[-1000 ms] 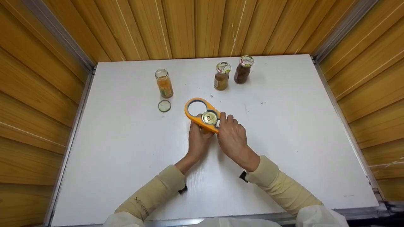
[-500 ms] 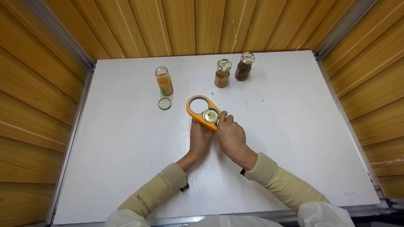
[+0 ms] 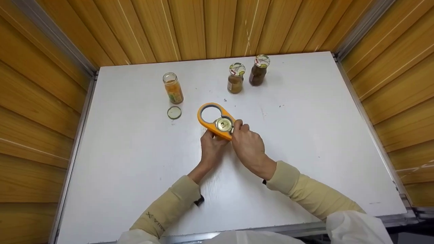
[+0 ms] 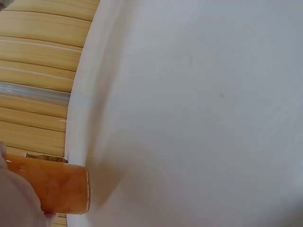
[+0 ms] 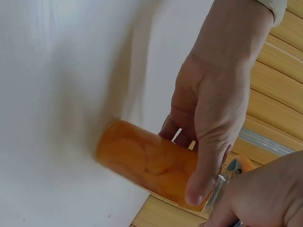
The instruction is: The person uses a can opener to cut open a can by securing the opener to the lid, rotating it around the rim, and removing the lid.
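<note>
Near the middle of the table, my left hand [image 3: 212, 149] grips an orange-filled glass jar [image 5: 147, 161], its thumb along the glass near the neck in the right wrist view. The jar's base meets or nearly meets the white table. Around its gold metal lid [image 3: 224, 124] sits the smaller hole of an orange jar opener [image 3: 203, 120] with grey lining. My right hand [image 3: 249, 145] holds the near end of that opener, fingers curled over it. The opener's larger ring points away to the left, with nothing in it. Most of the jar is hidden under the opener in the head view.
An uncapped glass jar [image 3: 174, 93] with orange contents stands back left, a loose lid [image 3: 174, 112] lying before it. Two capped jars, one light brown [image 3: 235, 83] and one dark brown [image 3: 257, 75], stand at the back. Wood-look panels [image 3: 190, 27] enclose the white table [image 3: 305, 135].
Both hands keep their hold on the jar and the opener, at nearly the same place and angle. The left fingers look slightly more bent. The head view shifts a little.
</note>
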Available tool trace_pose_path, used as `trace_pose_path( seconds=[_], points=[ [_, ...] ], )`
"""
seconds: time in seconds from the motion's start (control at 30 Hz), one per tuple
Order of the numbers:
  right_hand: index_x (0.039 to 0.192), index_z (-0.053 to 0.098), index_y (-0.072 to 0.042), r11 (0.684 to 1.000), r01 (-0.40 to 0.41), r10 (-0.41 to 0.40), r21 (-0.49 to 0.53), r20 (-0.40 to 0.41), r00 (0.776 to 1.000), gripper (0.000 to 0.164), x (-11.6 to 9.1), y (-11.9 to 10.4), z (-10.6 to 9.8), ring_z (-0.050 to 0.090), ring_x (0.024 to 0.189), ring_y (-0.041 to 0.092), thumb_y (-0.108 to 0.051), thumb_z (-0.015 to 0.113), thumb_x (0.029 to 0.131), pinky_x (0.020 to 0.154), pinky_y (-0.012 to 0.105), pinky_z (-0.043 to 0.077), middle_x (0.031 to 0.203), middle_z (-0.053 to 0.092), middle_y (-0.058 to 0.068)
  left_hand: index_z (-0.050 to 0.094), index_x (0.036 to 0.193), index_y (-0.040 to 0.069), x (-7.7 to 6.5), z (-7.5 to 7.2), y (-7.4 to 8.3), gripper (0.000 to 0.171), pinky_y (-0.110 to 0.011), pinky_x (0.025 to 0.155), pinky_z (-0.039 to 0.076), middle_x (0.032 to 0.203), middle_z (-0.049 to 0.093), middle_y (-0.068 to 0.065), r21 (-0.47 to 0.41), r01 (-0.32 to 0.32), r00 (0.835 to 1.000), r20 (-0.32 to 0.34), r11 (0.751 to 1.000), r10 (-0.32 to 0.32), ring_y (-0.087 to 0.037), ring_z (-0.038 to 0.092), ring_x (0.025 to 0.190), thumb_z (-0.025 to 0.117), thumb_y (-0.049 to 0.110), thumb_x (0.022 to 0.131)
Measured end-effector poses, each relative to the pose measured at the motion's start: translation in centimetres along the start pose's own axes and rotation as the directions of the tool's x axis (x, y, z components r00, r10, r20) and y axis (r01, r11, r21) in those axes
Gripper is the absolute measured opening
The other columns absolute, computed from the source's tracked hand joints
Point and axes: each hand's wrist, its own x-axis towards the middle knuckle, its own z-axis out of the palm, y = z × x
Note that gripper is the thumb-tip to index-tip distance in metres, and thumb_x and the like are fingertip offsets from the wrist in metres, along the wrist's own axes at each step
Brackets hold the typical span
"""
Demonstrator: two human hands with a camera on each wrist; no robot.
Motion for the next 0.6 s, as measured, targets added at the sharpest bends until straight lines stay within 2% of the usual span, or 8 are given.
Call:
trace_pose_path(
  seconds=[0.07, 0.2, 0.27, 0.47, 0.6],
  points=[
    [0.103, 0.056, 0.009, 1.0, 0.015, -0.015, 0.011, 0.007, 1.0, 0.022, 0.0, 0.3, 0.0, 0.062, 0.045, 0.023, -0.004, 0.07, 0.091, 0.038, 0.034, 0.052, 0.064, 0.055, 0.012, 0.063, 0.13, -0.004, 0.2, -0.1, 0.0, 0.054, -0.038, 0.099, 0.053, 0.126, 0.07, -0.012, -0.028, 0.003, 1.0, 0.015, 1.0, -0.003, -0.023, 0.064, 0.115, 0.085, 0.005, 0.082],
    [0.107, 0.056, 0.01, 0.999, 0.037, -0.038, 0.034, 0.036, 0.999, 0.028, -0.1, 0.9, 0.1, 0.063, 0.046, 0.024, -0.005, 0.073, 0.09, 0.039, 0.035, 0.053, 0.066, 0.057, 0.014, 0.061, 0.133, -0.007, 0.7, -0.2, 0.1, 0.058, -0.039, 0.105, 0.05, 0.129, 0.068, -0.017, -0.029, 0.015, 0.998, 0.057, 0.999, -0.014, -0.025, 0.063, 0.122, 0.084, 0.0, 0.08],
    [0.108, 0.057, 0.01, 0.998, 0.048, -0.049, 0.036, 0.041, 0.998, 0.03, -0.2, 1.2, 0.1, 0.063, 0.047, 0.024, -0.005, 0.074, 0.089, 0.04, 0.035, 0.054, 0.067, 0.057, 0.014, 0.06, 0.135, -0.007, 0.9, -0.2, -0.4, 0.061, -0.036, 0.107, 0.049, 0.131, 0.068, -0.016, -0.023, 0.02, 0.997, 0.08, 1.0, -0.018, -0.024, 0.062, 0.125, 0.084, 0.0, 0.08],
    [0.107, 0.057, 0.009, 0.996, 0.089, -0.09, 0.014, 0.028, 0.996, 0.032, -1.0, 1.6, -0.2, 0.063, 0.047, 0.021, -0.006, 0.077, 0.088, 0.041, 0.033, 0.054, 0.067, 0.058, 0.013, 0.06, 0.136, -0.004, 0.8, -0.5, -0.6, 0.064, -0.036, 0.109, 0.047, 0.132, 0.068, -0.014, -0.025, 0.015, 0.989, 0.145, 1.0, -0.011, -0.024, 0.061, 0.126, 0.087, 0.001, 0.078],
    [0.106, 0.057, 0.008, 0.994, 0.107, -0.107, 0.012, 0.007, 0.994, 0.033, -1.5, 2.0, -0.4, 0.063, 0.048, 0.021, -0.006, 0.079, 0.087, 0.04, 0.032, 0.054, 0.066, 0.057, 0.013, 0.065, 0.132, -0.001, 0.8, -0.6, -0.5, 0.057, -0.037, 0.108, 0.048, 0.128, 0.07, -0.01, -0.035, -0.008, 0.978, 0.21, 0.999, 0.015, -0.021, 0.063, 0.123, 0.087, 0.003, 0.079]
  ],
)
